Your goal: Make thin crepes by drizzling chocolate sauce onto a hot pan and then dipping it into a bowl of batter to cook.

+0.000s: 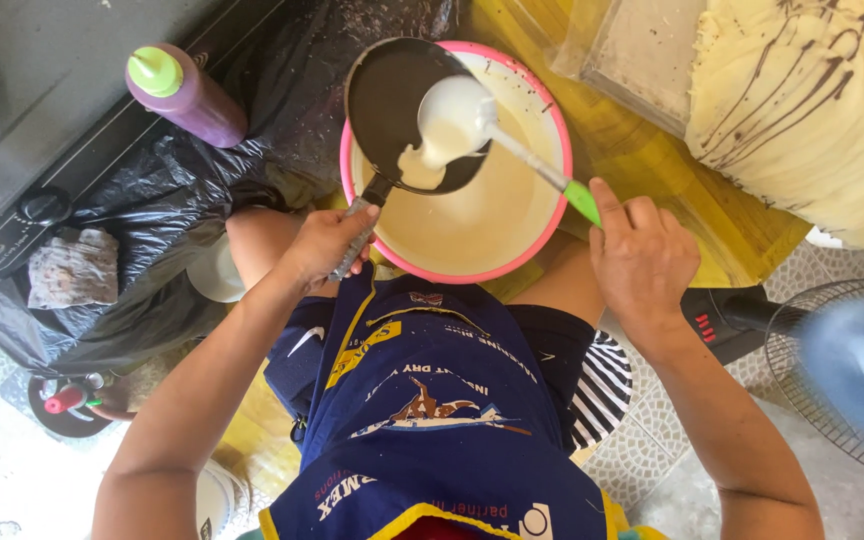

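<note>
Batter, pale and runny, pours from white ladle (452, 120) onto small black frying pan (402, 110). I see left hand (327, 243) gripping pan handle, right hand (642, 255) pinching ladle's green grip. Pan sits tilted over pink-rimmed plastic batter bowl (552, 200), so drips land back inside.

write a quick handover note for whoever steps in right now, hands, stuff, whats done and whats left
Left hand grips the handle of the small black pan, held tilted over the pink bowl of pale batter.
Right hand holds the green-handled ladle, tipping batter onto the pan.
Done: some batter is on the pan's lower part; a stack of thin crepes lies at upper right.
Left: most of the pan is bare; plenty of batter remains in the bowl.
Purple squeeze bottle lies at upper left.
</note>
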